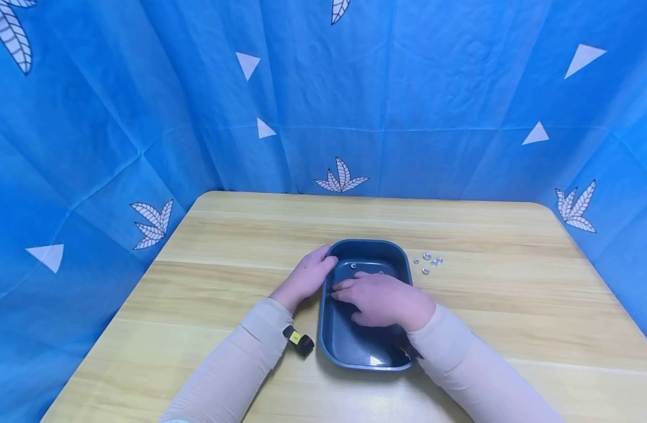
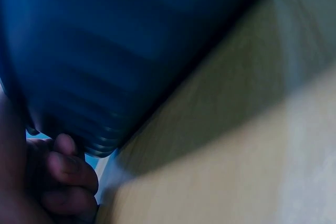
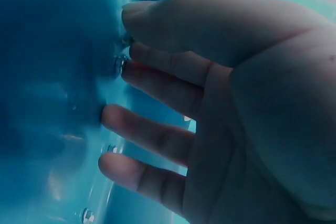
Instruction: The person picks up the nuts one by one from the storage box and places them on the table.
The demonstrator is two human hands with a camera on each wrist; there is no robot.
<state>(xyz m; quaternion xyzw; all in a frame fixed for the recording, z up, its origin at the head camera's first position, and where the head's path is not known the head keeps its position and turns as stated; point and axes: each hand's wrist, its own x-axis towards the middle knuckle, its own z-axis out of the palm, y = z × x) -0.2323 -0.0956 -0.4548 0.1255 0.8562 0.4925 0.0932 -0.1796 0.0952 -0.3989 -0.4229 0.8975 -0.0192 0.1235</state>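
Observation:
A deep blue rectangular plastic tub [image 1: 348,343] stands on the table. My left hand [image 1: 308,275] holds its left rim near the far corner, thumb over the edge, while the curled fingers [image 2: 73,171] show beside the outer wall in the left wrist view. Inside the tub, my right hand [image 1: 382,299] reaches down with fingers spread and fairly straight. One of its fingertips is right at a small shiny metal nut [image 3: 121,65]. Another nut [image 3: 88,216] lies lower in that view. Towards the tub's far end sits a nut [image 1: 353,266], beyond the right hand.
Several small shiny ring-shaped pieces [image 1: 426,257] lie on the wood-grain table [image 1: 238,247], right of the tub. A black strap with a yellow label [image 1: 295,338] is at the left wrist. Blue patterned curtain [image 1: 323,88] surrounds the table's back and sides.

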